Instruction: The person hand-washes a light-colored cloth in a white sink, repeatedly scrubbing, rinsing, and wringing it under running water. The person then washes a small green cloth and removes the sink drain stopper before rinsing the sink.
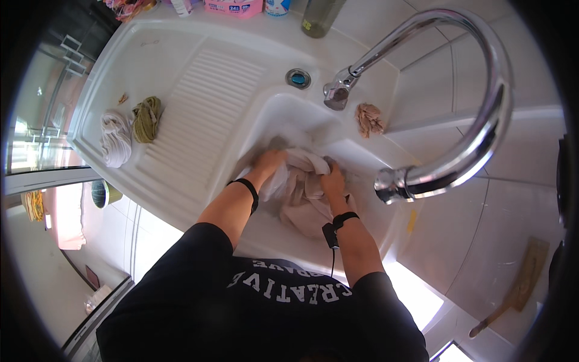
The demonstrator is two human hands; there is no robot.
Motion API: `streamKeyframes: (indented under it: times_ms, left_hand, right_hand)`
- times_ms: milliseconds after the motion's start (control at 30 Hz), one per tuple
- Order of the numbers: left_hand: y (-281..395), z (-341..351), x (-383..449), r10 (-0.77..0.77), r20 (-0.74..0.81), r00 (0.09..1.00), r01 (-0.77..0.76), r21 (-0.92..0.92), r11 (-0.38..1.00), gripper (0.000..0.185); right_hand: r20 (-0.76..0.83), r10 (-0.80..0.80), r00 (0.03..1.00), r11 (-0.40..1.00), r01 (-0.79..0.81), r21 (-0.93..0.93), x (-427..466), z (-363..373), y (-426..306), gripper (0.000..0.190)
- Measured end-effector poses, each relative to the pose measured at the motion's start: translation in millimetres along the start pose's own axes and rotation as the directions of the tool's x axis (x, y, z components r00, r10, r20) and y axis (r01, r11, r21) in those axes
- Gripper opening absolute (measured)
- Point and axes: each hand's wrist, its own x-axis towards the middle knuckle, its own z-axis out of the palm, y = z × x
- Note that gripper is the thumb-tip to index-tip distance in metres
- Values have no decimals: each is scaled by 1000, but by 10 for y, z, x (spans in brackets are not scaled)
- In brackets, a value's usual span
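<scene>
A pale pinkish-white wet cloth (302,217) lies bunched in the white laundry sink basin (294,106), partly under cloudy water. My left hand (270,160) grips the cloth's upper left part, its fingertips partly hidden by fabric and water. On the opposite side, my right hand (334,183) holds a fold of the same cloth between thumb and fingers. A raised roll of the fabric spans the gap between both hands. Black bands circle both wrists, and a small black device with a cable hangs at the right one.
A chrome gooseneck faucet (491,108) arches over the right side. Left of the basin is a ridged washboard (203,104). Beyond it lie an olive cloth (147,120) and a twisted white cloth (115,140). A crumpled brown cloth (369,120) and a dark bottle (319,20) sit on the ledge.
</scene>
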Motion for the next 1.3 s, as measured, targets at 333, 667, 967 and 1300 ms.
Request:
streamKeyframes:
  times_ms: [333, 667, 967, 1300]
  left_hand:
    - [476, 366, -637, 203, 489, 849, 285, -746, 602, 54]
    - [437, 581, -526, 177, 490, 853, 221, -647, 730, 52]
    - [452, 474, -532, 48, 200, 979, -35, -65, 997, 54]
    - [149, 258, -585, 334, 146, 931, -226, 950, 214, 94]
  right_hand:
    - [-308, -403, 862, 832, 485, 270, -1100, -297, -817, 68]
    - [-499, -554, 666, 790, 609, -64, -1090, -291, -980, 47]
    - [-133, -224, 966, 872, 259, 415, -207, -270, -122, 46]
    - [181, -421, 889, 735, 452, -505, -383, 206, 5, 83]
